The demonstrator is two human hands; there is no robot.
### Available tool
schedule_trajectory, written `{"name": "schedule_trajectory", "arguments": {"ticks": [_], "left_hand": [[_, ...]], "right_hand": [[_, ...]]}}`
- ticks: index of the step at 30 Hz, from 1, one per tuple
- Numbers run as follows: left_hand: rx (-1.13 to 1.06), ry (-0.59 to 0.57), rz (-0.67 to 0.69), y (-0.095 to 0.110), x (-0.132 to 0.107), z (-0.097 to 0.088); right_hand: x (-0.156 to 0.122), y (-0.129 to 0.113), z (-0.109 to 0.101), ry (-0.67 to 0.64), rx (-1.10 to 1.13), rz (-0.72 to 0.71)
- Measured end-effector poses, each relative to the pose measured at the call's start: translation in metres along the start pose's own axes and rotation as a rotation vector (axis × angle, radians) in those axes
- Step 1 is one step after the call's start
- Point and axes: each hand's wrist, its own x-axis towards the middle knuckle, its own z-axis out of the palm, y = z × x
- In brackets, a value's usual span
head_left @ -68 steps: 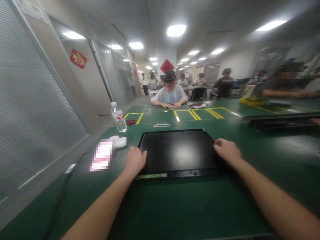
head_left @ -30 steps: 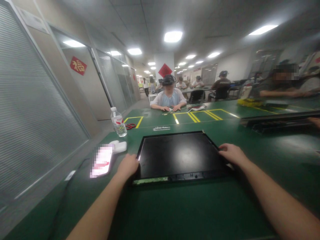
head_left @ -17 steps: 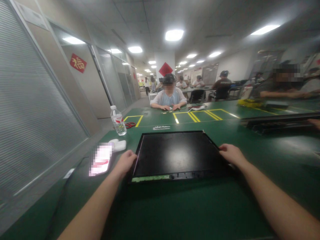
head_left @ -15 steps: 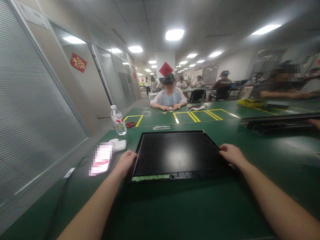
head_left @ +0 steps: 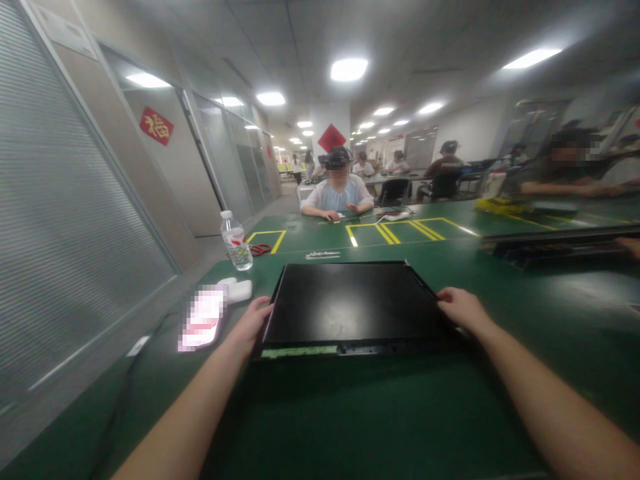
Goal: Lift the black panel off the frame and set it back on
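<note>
A flat black panel with a green circuit strip along its near edge rests on the green table in front of me. My left hand grips its left edge, fingers curled under the side. My right hand holds the right edge, fingers closed over the rim. The near edge looks lifted slightly off the table.
A phone and a small white case lie left of the panel, with a water bottle and red scissors beyond. Another dark panel lies at the right. A person sits across the table; others work farther back.
My left hand slid from the panel's top to its left edge. The panel's near edge has risen a little and shifted left. My right hand stayed on the right edge.
</note>
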Motion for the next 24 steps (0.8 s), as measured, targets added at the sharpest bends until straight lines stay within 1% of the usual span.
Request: {"name": "schedule_trajectory", "arguments": {"ticks": [4, 9, 13, 17, 22, 24], "left_hand": [[0.013, -0.046, 0.006, 0.001, -0.004, 0.000], [0.012, -0.092, 0.023, 0.001, -0.005, -0.001], [0.001, -0.087, 0.041, 0.003, -0.008, 0.001], [0.008, -0.115, 0.068, 0.007, -0.010, 0.001], [-0.001, -0.103, 0.085, 0.009, -0.013, 0.001], [0.009, -0.124, 0.090, 0.009, -0.016, 0.002]], "right_hand": [[0.001, 0.002, 0.003, 0.027, -0.011, -0.024], [0.001, 0.002, 0.003, 0.013, -0.016, -0.035], [-0.001, 0.000, 0.002, 0.022, -0.027, -0.034], [-0.002, -0.002, 0.001, 0.032, -0.062, -0.038], [-0.005, -0.006, -0.001, 0.009, -0.098, -0.035], [-0.006, -0.007, -0.002, 0.006, -0.112, -0.034]]}}
